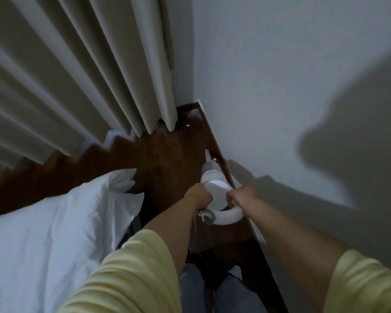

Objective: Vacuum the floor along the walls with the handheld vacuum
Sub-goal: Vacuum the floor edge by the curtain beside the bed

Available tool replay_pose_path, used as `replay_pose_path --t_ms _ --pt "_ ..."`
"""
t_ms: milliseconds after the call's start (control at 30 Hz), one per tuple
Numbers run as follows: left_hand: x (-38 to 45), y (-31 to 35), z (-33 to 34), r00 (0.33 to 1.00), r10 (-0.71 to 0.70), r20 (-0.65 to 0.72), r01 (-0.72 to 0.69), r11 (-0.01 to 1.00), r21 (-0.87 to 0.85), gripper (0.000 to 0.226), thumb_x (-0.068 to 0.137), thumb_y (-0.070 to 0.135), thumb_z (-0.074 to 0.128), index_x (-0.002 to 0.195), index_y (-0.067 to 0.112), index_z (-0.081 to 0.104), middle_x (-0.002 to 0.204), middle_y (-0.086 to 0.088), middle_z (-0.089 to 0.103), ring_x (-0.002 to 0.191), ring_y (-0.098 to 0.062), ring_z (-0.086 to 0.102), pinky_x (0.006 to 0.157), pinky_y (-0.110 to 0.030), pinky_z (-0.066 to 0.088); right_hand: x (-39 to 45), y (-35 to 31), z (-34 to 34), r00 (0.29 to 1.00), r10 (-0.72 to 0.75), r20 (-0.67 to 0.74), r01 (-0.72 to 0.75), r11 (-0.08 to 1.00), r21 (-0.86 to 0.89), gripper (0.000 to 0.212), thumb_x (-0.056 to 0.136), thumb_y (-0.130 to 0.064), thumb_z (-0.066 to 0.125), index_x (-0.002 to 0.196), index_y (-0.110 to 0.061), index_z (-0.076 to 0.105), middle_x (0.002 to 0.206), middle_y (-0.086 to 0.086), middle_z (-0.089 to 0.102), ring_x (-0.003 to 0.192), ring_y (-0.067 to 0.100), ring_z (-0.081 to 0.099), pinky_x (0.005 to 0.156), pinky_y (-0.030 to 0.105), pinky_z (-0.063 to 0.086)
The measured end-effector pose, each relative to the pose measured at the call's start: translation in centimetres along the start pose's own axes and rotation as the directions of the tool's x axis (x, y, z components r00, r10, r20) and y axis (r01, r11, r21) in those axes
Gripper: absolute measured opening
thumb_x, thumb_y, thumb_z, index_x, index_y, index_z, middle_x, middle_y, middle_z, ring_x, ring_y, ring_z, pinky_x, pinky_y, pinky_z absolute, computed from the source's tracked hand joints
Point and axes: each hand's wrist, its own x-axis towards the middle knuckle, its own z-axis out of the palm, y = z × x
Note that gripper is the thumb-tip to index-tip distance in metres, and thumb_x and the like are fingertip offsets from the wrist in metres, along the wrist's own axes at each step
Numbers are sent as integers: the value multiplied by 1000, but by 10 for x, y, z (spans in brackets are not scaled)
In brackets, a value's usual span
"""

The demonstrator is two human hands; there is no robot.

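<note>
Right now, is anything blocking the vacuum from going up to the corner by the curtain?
Nothing visible blocks it. The handheld vacuum, held by the left hand and right hand, points its nozzle along the wall. The dark floor ahead holds only small white scraps. The curtain hangs to the left.

Vacuum [215, 188]: white body, translucent purplish-grey section behind the white nozzle, grey switch block at the handle end. Floor [167, 154]: dark reddish-brown wood, glossy, with faint plank lines. Skirting board [215, 136]: same dark brown. Wall [269, 75]: plain pale grey-white, crossed by dark shadows. Curtain [77, 64]: plain beige-cream, pleated, no print. Bedding [43, 222]: plain white. Sleeves [127, 272]: pale yellow, ribbed folds. Trousers [192, 290]: blue-grey denim. Small white scraps [187, 125] lie on the floor.
</note>
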Motion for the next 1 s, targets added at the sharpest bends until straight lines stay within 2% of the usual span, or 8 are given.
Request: replay_pose_path --t_ms 233,333,400,500,633,767,900,1000 --pt "-26 -10 24 999 7 36 -6 1000 -12 41 95 8 48 134 1 43 132 -19 52 119 -32 54 92 -37 52 -24 30 -6 999 37 -33 -37 999 -5 6 76 -1 61 79 -2 56 67 9 54 58 19 52 52 24 41" --pt "-31 -20 26 998 27 49 -27 1000 1 43 95 9 48 136 1 41 133 -19 50 121 -32 52 93 -37 51 -34 40 1 998 41 -57 -38 998 43 11 75 -1 61 67 -2 54 69 11 55 63 24 53 60 29 44" --pt "-34 -32 27 998 33 54 -34 999 17 43 95 10 48 136 2 41 133 -18 50 121 -31 52 94 -36 50 -44 48 10 996 50 -71 -47 998 51 7 75 -3 62 80 -1 57 75 12 57 68 24 55 59 29 44" --pt "-38 -48 29 997 32 76 -35 999 41 43 94 11 50 136 4 42 133 -17 51 121 -30 52 92 -35 49 -56 60 23 996 64 -63 -61 997 51 22 78 -5 62 99 -2 60 79 10 57 69 22 55 55 28 43" --pt "-47 -64 32 996 37 84 -41 998 45 43 94 11 50 135 5 42 133 -17 51 121 -30 52 92 -35 50 -71 68 34 993 79 -90 -73 995 71 8 76 -4 62 83 -3 57 80 13 57 82 29 58 72 35 51" --pt "-56 -71 36 995 35 93 -40 998 42 44 93 11 50 136 3 42 133 -18 51 119 -32 53 94 -37 50 -82 76 37 993 75 -95 -66 993 102 16 77 -3 63 71 -7 48 75 11 53 87 31 59 84 41 55" --pt "-75 -71 54 996 23 83 -25 1000 20 43 93 11 51 135 4 42 132 -17 51 119 -31 53 91 -34 50 -94 92 28 993 76 -93 -70 996 60 17 78 -1 63 92 -2 53 80 12 53 89 31 57 79 36 52" --pt "-101 -68 81 999 13 45 -14 1000 4 43 94 11 50 136 4 42 133 -17 51 120 -31 53 93 -36 50 -107 115 9 995 52 -82 -52 999 7 34 76 2 63 110 4 59 99 17 59 100 34 60 81 36 52"
